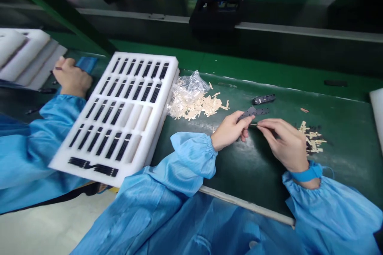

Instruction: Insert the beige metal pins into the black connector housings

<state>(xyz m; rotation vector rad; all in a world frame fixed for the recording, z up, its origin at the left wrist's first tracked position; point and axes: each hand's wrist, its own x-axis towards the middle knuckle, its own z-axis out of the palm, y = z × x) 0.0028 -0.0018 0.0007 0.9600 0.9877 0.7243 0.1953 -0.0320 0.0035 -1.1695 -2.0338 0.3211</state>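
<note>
My left hand (230,129) is closed on a flat dark grey plastic strip (247,113), held just above the green belt. My right hand (283,141) is pinched shut on a small thin piece at its fingertips (256,124), pointing toward the strip. Both hands are close together, fingertips almost touching. Two more dark strips (263,99) lie on the belt just beyond my hands. A small heap of beige clips (311,137) sits right of my right hand.
A white foam tray (140,127) with slots of dark strips lies to my left. An open plastic bag of beige clips (194,97) spills beside it. A co-worker's hand (72,77) and blue sleeve are at far left. White foam blocks (24,53) stack behind.
</note>
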